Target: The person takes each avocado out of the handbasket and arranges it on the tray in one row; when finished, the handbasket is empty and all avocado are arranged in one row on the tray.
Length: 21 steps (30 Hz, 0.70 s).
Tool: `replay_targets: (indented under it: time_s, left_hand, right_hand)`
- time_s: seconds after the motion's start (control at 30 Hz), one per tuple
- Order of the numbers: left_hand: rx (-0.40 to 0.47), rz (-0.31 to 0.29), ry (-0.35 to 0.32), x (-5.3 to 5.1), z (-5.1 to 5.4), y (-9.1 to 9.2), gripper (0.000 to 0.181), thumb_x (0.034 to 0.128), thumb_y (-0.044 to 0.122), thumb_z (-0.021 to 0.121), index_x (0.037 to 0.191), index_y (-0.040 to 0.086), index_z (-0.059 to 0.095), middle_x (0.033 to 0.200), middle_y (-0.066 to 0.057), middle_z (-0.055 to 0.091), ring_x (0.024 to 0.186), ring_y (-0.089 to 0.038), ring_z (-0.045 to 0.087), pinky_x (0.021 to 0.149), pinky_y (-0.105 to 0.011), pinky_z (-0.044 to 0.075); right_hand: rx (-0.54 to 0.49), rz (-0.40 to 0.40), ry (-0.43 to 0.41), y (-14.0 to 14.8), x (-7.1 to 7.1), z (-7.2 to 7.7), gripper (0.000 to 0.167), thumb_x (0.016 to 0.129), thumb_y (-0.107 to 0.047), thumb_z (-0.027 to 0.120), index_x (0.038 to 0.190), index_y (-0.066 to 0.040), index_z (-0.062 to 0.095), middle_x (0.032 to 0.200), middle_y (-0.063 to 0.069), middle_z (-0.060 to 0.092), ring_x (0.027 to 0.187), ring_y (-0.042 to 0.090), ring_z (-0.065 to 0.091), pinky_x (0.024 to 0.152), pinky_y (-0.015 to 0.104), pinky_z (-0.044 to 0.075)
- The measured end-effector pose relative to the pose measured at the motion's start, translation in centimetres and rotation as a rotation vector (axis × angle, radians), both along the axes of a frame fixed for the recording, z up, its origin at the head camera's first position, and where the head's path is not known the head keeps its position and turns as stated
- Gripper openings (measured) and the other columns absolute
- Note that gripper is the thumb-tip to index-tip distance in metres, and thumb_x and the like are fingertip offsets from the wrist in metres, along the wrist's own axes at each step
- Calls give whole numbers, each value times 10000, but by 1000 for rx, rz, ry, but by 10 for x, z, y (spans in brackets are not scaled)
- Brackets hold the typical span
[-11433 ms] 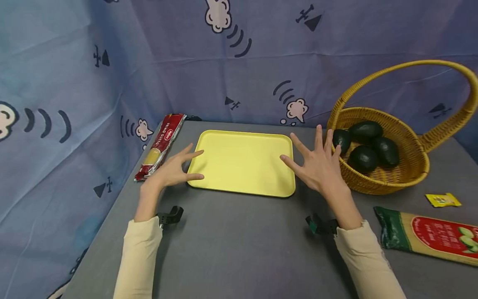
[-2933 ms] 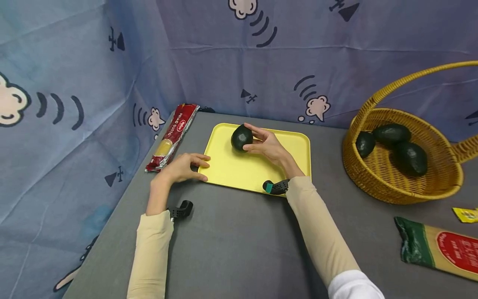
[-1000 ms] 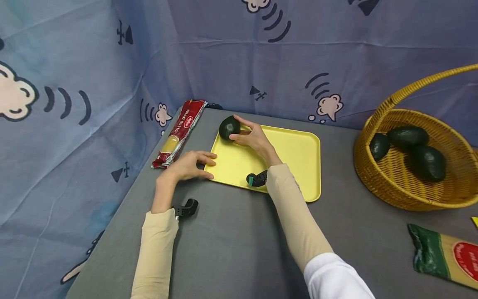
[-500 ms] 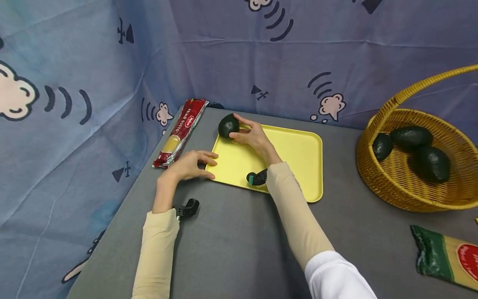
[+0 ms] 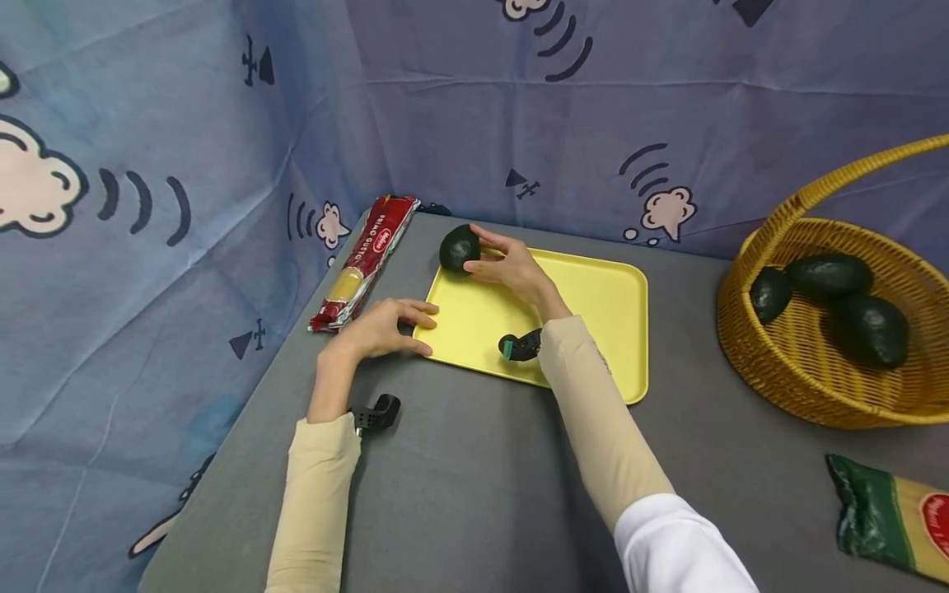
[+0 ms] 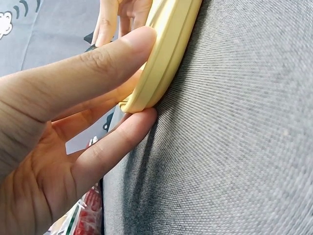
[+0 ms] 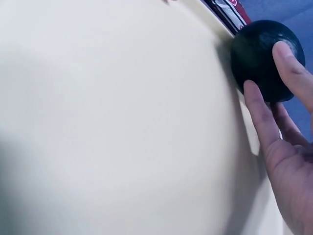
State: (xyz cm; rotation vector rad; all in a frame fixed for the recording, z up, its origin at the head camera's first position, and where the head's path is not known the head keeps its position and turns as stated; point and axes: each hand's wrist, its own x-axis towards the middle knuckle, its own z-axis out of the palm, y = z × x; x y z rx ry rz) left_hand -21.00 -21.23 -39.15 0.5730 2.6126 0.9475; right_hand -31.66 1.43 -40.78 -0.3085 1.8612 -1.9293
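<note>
At the back left corner of the yellow tray, my right hand grips a dark green avocado between thumb and fingers. The right wrist view shows the same avocado at the tray's edge, with the thumb and fingertips of my right hand against it. My left hand is at the tray's front left corner. In the left wrist view, thumb and fingers of my left hand pinch the tray's rim at that corner.
A red pasta packet lies left of the tray. On the right stands a yellow wicker basket with several avocados in it, and a green and tan packet lies in front of it. A patterned cloth hangs behind the table.
Since the earliest frame, my right hand has moved from beside the basket to the tray's back left with an avocado, and my left hand has taken hold of the tray. The last half second shows little change.
</note>
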Motion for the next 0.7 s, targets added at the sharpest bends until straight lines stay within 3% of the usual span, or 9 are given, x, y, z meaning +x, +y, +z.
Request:
replay_targets:
  time_s: [0.5,0.7]
  left_hand:
    - [-19,-14,-3,0,3,4,431,787,174,799,1168,8,685,1368,-83,548,1328,-273,423,1102,-437,318]
    - [-15,-11,3,1,2,1,434,784,174,801,1167,5,684,1367,-89,548,1323,-283,427,1096,-443,325]
  right_hand:
    - [8,-11,-57,9,1,6,683,876,41,643,1474,-183,402,1495,149,347,1232,328,516,924,380,502]
    - [23,-3,-18,18,2,15,680,894,20,632,1493,-157,362,1520,166,291,1273,317,474,945,370,492]
